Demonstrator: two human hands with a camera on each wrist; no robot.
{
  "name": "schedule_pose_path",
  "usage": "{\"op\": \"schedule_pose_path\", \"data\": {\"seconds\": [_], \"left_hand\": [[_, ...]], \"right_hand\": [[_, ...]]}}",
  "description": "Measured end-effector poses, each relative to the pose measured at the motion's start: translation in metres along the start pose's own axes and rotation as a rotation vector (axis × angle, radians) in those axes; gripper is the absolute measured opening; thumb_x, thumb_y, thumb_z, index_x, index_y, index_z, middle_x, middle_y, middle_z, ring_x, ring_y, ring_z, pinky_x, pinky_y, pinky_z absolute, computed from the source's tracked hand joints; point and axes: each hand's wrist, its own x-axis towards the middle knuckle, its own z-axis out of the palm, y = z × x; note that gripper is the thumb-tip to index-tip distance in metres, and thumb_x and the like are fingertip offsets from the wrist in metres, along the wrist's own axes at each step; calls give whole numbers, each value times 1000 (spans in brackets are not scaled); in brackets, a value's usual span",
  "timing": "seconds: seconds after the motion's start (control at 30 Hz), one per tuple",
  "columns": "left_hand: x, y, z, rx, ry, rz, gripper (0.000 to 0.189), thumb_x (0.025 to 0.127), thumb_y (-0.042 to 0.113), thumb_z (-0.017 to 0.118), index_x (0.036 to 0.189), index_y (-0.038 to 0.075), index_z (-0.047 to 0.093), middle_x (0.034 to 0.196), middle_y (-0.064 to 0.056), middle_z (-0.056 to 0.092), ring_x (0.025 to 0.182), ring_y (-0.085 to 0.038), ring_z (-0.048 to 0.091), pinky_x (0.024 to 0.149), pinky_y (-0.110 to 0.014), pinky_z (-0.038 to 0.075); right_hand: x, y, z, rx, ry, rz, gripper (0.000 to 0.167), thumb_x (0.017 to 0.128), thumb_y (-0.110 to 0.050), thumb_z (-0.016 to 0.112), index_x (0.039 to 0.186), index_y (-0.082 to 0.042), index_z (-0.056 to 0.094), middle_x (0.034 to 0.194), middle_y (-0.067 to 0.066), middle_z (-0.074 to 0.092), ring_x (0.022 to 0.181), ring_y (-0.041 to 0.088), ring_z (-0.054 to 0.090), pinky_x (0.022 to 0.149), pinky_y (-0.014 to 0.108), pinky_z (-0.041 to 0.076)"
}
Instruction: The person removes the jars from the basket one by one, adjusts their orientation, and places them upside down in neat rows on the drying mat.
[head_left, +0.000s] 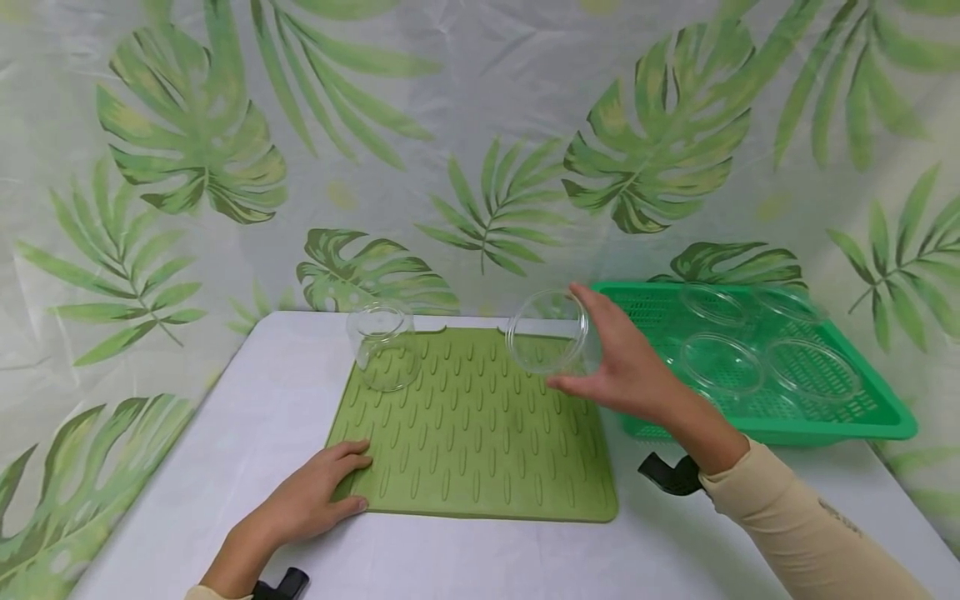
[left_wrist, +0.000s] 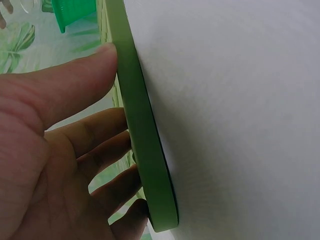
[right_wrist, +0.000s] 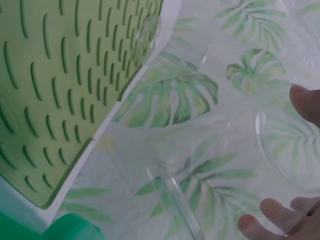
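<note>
Spreads out as a white table point(head_left: 247, 417), carrying a ridged mat point(head_left: 480, 429) and a slotted basket point(head_left: 847, 431).
Looks pale, tapering toward the far edge. Bears the olive-green mat flat across the middle, with rows of slender raised ridges on top and two shallow notches in the back edge. Holds the bright green basket at the right, just beside the mat, with openwork walls and a wide rim. Shows white to the left of the mat and along the front.
</note>
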Motion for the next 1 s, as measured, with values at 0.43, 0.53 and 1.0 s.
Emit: {"op": "schedule_pose_path", "data": {"seconds": [0.43,0.53,1.0], "left_hand": [[0,1,1,4,4,8,53,87,28,75,132,4,61,148,-13,50,137,-39,47,109,-55,43],[1,2,1,0,4,2,53,86,27,75,132,4,61,148,-13,50,138,-39,47,110,-55,42],[4,36,-25,-35,108,72,49,91,25,71,135,6,59,142,-14,57,134,-37,53,108,-55,45]], "right_hand": [[-3,0,1,-19,14,-28,111,69,-32,90,156,-10,26,158,15,36,145,39,34,111,64,37],[-5,0,1,-20,11,-20,110,68,-32,91,155,-9,28,156,15,39,143,39,36,110,64,38],[-8,-3,1,-72,13,-80,107,67,-35,91,153,-9,33,155,15,42,143,40,37,112,65,33]]}}
